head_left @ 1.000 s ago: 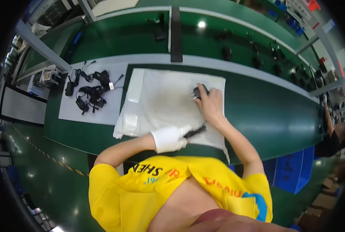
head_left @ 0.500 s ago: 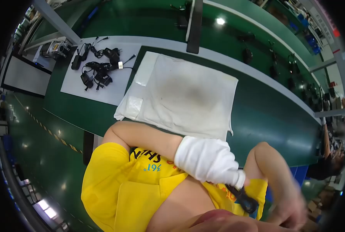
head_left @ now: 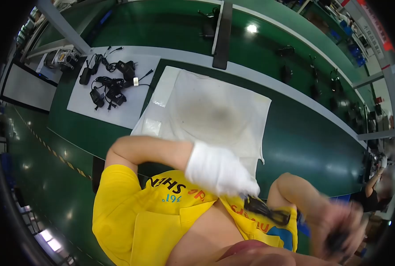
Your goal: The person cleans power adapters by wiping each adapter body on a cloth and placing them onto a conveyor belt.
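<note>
White-gloved, closes left fingers point(head_left: 246, 182) on black bundled cable point(head_left: 267, 211) jutting beyond; curls bare right fingers point(head_left: 355, 227) round blurred black object point(head_left: 336, 241).

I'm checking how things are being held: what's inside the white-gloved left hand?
Part of a black cord bundle shows, emerging from the white-gloved left hand. Whatever lies within the grip is covered by the glove and cannot be seen.

vs 1.0 s ago: right hand point(head_left: 339, 227) is off white cloth point(head_left: 206, 99), out at body's right side, blurred | left gloved hand point(head_left: 223, 172) is in front of chest, black cable point(head_left: 268, 210) along | vs 0.5 s: glove sits farther left, dark object point(head_left: 337, 241) shows in right hand
</note>
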